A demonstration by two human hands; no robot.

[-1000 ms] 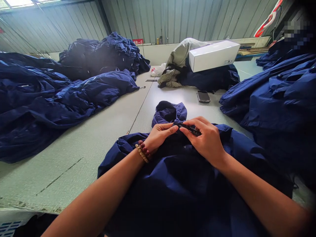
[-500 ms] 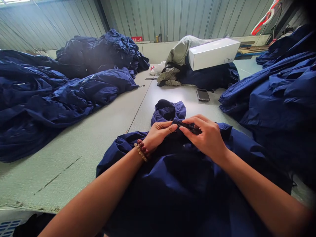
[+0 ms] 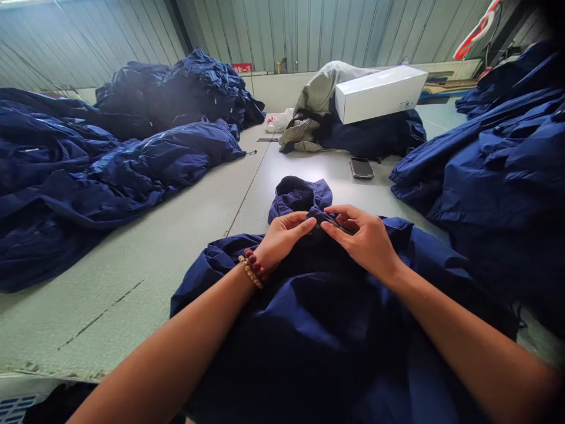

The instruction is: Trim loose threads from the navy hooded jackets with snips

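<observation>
Left hand (image 3: pixel 282 238) closed in a pinch, thumb against fingers, gripping navy fabric at the neck of the navy garment (image 3: pixel 304 335); right hand (image 3: pixel 368 241) facing it, thumb and fingers closed around a dark slim item (image 3: pixel 344 225) (mostly hidden by the fingers; can't tell what it is); the two sets of fingertips nearly meet, only a small gap between them.

Garment is spread over the near edge of the pale table (image 3: pixel 159 247), under both forearms; its collar-like end (image 3: pixel 300 194) sits just beyond the hands, rounded and open at the top; two beaded bracelets (image 3: pixel 251 268) on the left wrist.

Farther along the table: dark phone (image 3: pixel 362 168) lying flat, near the right pile of navy garments (image 3: pixel 498 176); white box (image 3: pixel 382 94) tilted on top of a dark bundle (image 3: pixel 373 132), grey cloth (image 3: pixel 315 91) beside it; clear plastic bag (image 3: pixel 279 121) just left of that; big left pile of navy garments (image 3: pixel 115 176) runs along the far left side.
</observation>
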